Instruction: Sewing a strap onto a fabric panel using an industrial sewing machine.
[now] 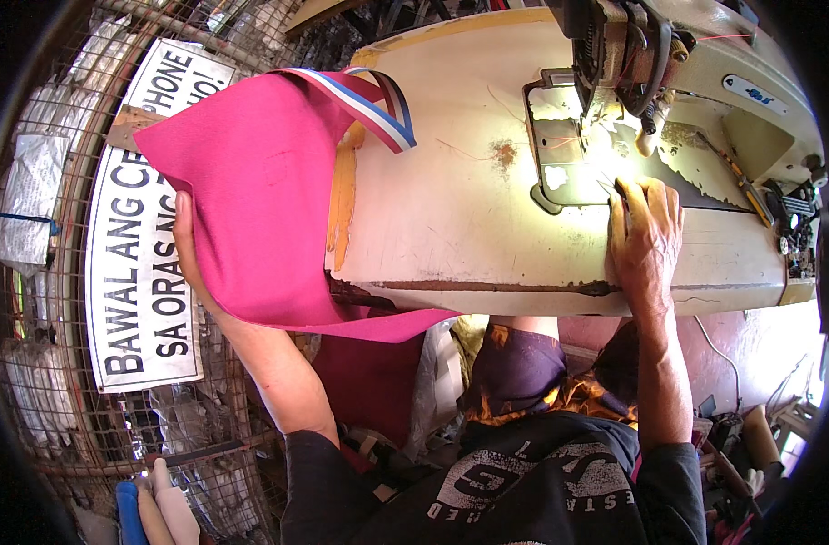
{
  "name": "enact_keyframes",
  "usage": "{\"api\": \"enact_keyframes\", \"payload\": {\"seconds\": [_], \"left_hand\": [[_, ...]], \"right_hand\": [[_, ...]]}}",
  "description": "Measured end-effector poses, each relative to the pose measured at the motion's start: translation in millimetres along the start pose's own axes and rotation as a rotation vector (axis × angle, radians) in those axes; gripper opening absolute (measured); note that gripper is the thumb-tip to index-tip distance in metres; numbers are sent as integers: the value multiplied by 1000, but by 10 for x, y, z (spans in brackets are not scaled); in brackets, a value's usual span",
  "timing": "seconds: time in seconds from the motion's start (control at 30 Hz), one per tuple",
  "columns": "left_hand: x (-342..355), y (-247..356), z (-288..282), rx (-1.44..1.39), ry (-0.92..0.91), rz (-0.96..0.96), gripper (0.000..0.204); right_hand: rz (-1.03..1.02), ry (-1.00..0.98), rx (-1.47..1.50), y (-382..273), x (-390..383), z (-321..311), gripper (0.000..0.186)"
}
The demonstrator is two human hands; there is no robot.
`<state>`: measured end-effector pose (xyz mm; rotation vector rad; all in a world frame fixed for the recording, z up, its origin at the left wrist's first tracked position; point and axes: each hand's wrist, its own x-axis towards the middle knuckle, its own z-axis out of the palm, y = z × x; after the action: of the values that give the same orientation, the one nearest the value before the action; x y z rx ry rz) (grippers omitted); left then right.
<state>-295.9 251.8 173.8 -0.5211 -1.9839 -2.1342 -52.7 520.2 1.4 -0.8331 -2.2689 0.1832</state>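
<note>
At the left, my left hand (186, 238) holds up a large piece of bright pink fabric (260, 182) by its outer edge; most of its fingers are hidden behind the cloth. A blue, white and red striped ribbon (364, 107) runs along the fabric's upper edge, and its loose end curls over the table. On the right, my right hand (646, 222) rests beside the metal needle plate (552, 145) of a sewing machine (741, 82). Its fingers are bent together at a thin, glare-washed tip that I cannot make out.
The worn cream sewing table (441, 218) has a chipped front edge. Tweezers or a similar slim tool (737, 177) lie on the machine bed. A wire rack (46, 300) with a white printed sign (128, 272) stands at the left. Dark red cloth (369, 386) hangs below the table.
</note>
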Motion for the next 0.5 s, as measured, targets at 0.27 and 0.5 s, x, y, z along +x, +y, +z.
{"api": "enact_keyframes", "payload": {"seconds": [0.27,0.5], "left_hand": [[-43,64,77,-67,-4,-8,52],[-45,42,61,-111,-13,-68,51]], "right_hand": [[5,-8,3,-1,0,-3,25],[7,-2,-2,-11,6,-21,24]]}}
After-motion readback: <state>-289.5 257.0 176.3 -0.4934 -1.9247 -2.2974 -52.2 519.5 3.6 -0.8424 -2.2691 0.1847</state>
